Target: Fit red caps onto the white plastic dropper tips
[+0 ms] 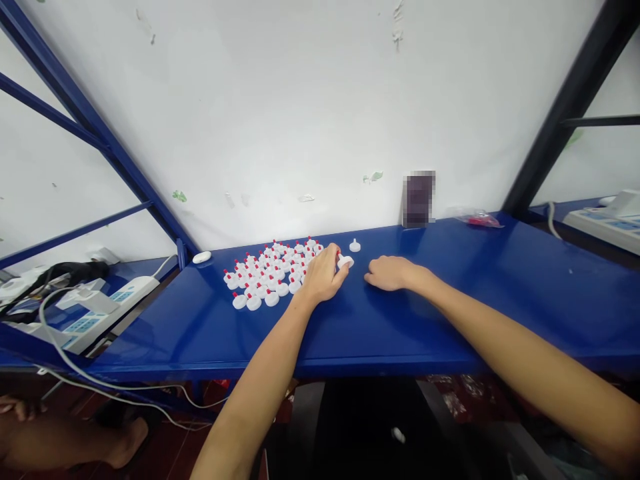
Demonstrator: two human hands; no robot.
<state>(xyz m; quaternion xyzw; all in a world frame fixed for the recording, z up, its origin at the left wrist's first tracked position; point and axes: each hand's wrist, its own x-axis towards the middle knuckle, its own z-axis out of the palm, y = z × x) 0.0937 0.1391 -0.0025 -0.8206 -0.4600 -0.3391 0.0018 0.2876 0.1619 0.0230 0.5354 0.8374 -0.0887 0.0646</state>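
My left hand (323,273) pinches a white nozzle cap (345,261) with a round base, held on its side with a bit of red at its end by the fingers. A little to the right, my right hand (389,273) is low over the table with its fingers curled in. Whatever it may hold is hidden. Behind both hands stands one white nozzle cap without a red tip (355,246). Many white caps with red tips (270,273) stand upright in a group to the left, and my left hand covers part of them.
The blue table (350,333) meets a white wall. A pixelated dark rectangle (419,199) leans there, near a clear bag with red pieces (479,219). A white oval case (202,257) lies at left. Power strips (113,310) flank the frame. A person's leg (65,440) shows lower left.
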